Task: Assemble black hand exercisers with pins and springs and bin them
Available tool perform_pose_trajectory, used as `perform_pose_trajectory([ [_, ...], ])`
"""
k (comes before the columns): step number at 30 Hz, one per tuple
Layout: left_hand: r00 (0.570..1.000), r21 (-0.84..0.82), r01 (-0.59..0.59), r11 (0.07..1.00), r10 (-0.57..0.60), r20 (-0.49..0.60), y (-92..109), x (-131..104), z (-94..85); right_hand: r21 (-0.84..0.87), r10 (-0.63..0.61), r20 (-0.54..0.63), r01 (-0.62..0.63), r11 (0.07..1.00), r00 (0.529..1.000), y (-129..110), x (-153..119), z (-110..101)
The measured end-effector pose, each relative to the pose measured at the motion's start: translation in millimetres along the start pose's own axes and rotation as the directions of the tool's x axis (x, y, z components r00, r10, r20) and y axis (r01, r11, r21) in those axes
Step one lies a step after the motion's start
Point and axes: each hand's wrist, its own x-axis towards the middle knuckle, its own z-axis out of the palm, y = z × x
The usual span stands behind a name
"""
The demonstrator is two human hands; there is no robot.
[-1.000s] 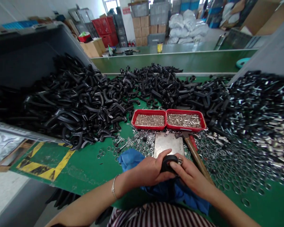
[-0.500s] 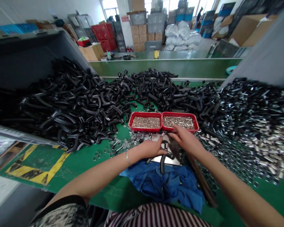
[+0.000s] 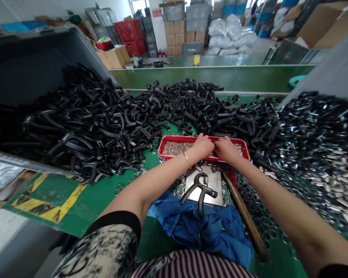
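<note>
My left hand and my right hand are close together over the joined red trays. Their fingers curl down among small metal pins; the fingertips are hidden, and I cannot make out what they hold. Below them, a black forked plastic handle with a metal spring on it lies on a steel plate. To the plate's right rests a hammer with a wooden shaft. A crumpled blue cloth lies in front of the plate.
Black handle parts are heaped at the left and back, spilling from a grey bin. Metal rings, springs and silver sleeves cover the right side. A green conveyor belt runs behind.
Both hands have moved up and away from the steel plate to the red trays. My left hand has let go of the black handle, which now lies on the plate.
</note>
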Motion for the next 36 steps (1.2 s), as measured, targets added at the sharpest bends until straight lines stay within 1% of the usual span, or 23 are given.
perform_pose_trajectory([
  [3,1.0,0.009,0.013,1.0,-0.013,-0.023,4,3,7.7,0.05,0.003,-0.019,-0.002,0.999,1.0,3,0,5],
  [6,1.0,0.014,0.008,1.0,-0.007,-0.008,6,2,4.7,0.117,0.044,-0.066,-0.036,0.992,0.997,5,-6,8],
  [8,1.0,0.005,-0.005,1.0,0.005,0.006,6,1,2.0,0.17,0.092,-0.111,-0.073,0.983,0.989,5,-8,11],
  [12,1.0,-0.046,0.0,0.999,-0.001,-0.029,5,-1,2.2,0.271,0.215,-0.196,-0.158,0.949,0.957,6,-6,15],
  [14,0.998,-0.086,0.014,0.996,-0.019,-0.051,4,-3,3.9,0.307,0.216,-0.226,-0.141,0.941,0.95,6,-5,11],
  [16,0.997,-0.13,0.031,0.991,-0.04,-0.071,3,-6,4.9,0.322,0.186,-0.264,-0.095,0.942,0.947,2,-10,2],
  [18,0.992,-0.204,0.049,0.978,-0.071,-0.104,0,-12,5.0,0.378,0.171,-0.316,-0.042,0.925,0.933,-8,-25,-9],
  [19,0.986,-0.266,0.061,0.962,-0.1,-0.136,-2,-16,4.8,0.441,0.179,-0.32,-0.021,0.897,0.93,-16,-37,-14],
  [20,0.974,-0.344,0.074,0.936,-0.142,-0.179,-4,-22,4.6,0.53,0.199,-0.299,-0.011,0.848,0.933,-24,-50,-17],
  [21,0.954,-0.431,0.084,0.899,-0.197,-0.225,-5,-29,4.4,0.63,0.219,-0.236,-0.023,0.776,0.947,-32,-65,-18],
  [23,0.9,-0.592,0.1,0.8,-0.326,-0.288,-4,-47,4.6,0.783,0.239,-0.035,-0.122,0.61,0.97,-48,-92,-16],
  [24,0.879,-0.65,0.101,0.753,-0.374,-0.296,-2,-58,4.9,0.815,0.23,0.067,-0.186,0.549,0.971,-54,-102,-13],
  [25,0.869,-0.691,0.1,0.716,-0.401,-0.29,2,-69,5.2,0.822,0.217,0.149,-0.243,0.515,0.965,-60,-110,-10],
  [26,0.869,-0.713,0.098,0.695,-0.409,-0.278,6,-81,5.4,0.812,0.204,0.208,-0.285,0.51,0.957,-63,-114,-7],
  [27,0.875,-0.72,0.095,0.687,-0.403,-0.269,12,-94,5.6,0.791,0.195,0.248,-0.314,0.524,0.949,-65,-115,-3],
  [29,0.88,-0.718,0.09,0.69,-0.393,-0.268,22,-118,5.7,0.742,0.179,0.282,-0.332,0.583,0.943,-66,-112,1],
  [31,0.86,-0.724,0.109,0.681,-0.43,-0.275,29,-139,5.9,0.689,0.16,0.278,-0.313,0.654,0.947,-65,-105,3],
  [33,0.837,-0.751,0.141,0.646,-0.482,-0.258,31,-156,7.1,0.636,0.132,0.266,-0.277,0.72,0.955,-65,-100,2],
  [34,0.832,-0.766,0.155,0.623,-0.5,-0.239,32,-163,8.3,0.611,0.122,0.26,-0.262,0.747,0.958,-65,-98,1],
  [36,0.839,-0.794,0.175,0.582,-0.511,-0.189,33,-174,11.5,0.563,0.11,0.253,-0.239,0.791,0.961,-66,-97,-2],
])
